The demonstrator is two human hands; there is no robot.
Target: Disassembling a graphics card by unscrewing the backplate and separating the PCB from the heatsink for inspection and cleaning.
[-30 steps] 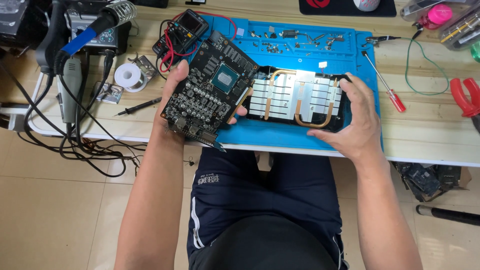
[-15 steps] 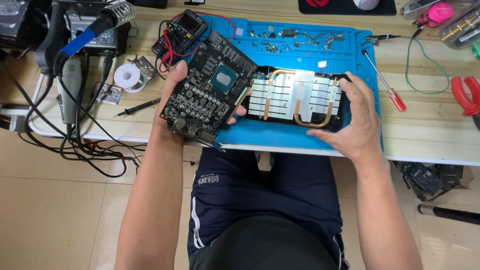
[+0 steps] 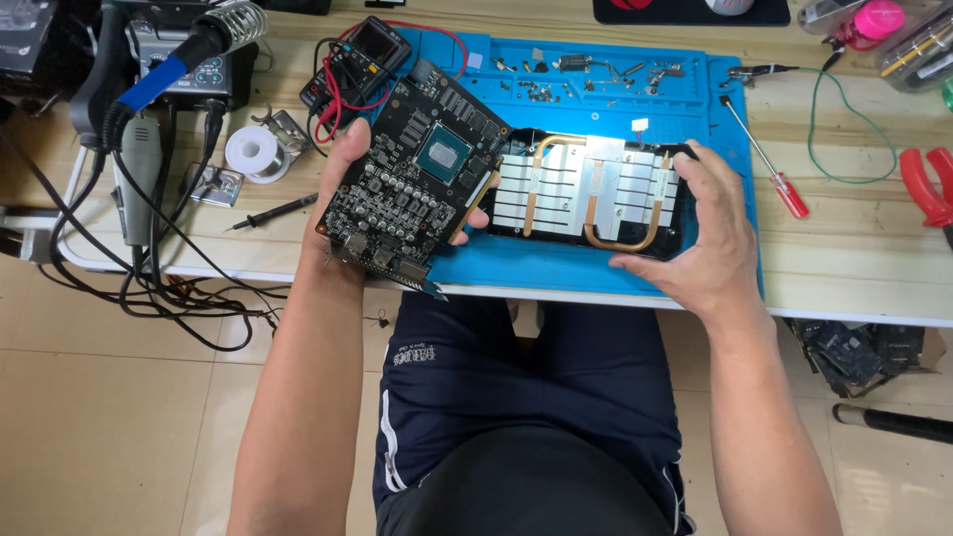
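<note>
While the person sits at the wooden desk [image 3: 854,268], a large blue work mat [image 3: 735,169] covers the middle of it, reaching almost to the front edge. On this mat lies a heatsink [image 3: 586,191] with silver fins and bent copper pipes, placed near the front edge of the mat. The right hand [image 3: 710,243] is closed around the right end of the heatsink, with the fingers on top and the thumb at the near side. The black circuit board [image 3: 412,189] is tilted up from the left part of the mat, and its right edge is just beside the heatsink; I cannot tell if they touch. The left hand [image 3: 342,213] grips this board at its left and lower side, the thumb on the upper face and the fingers behind it.

At the back left corner of the desk stands a soldering station [image 3: 189,60] with many black cables. Near the back edge, just behind the board, sits a multimeter [image 3: 372,50] with red leads. A red-handled screwdriver [image 3: 769,164] lies across the right edge of the mat. A roll of solder wire [image 3: 253,151] is left of the board. Small screws [image 3: 541,91] are scattered along the back of the mat.
</note>
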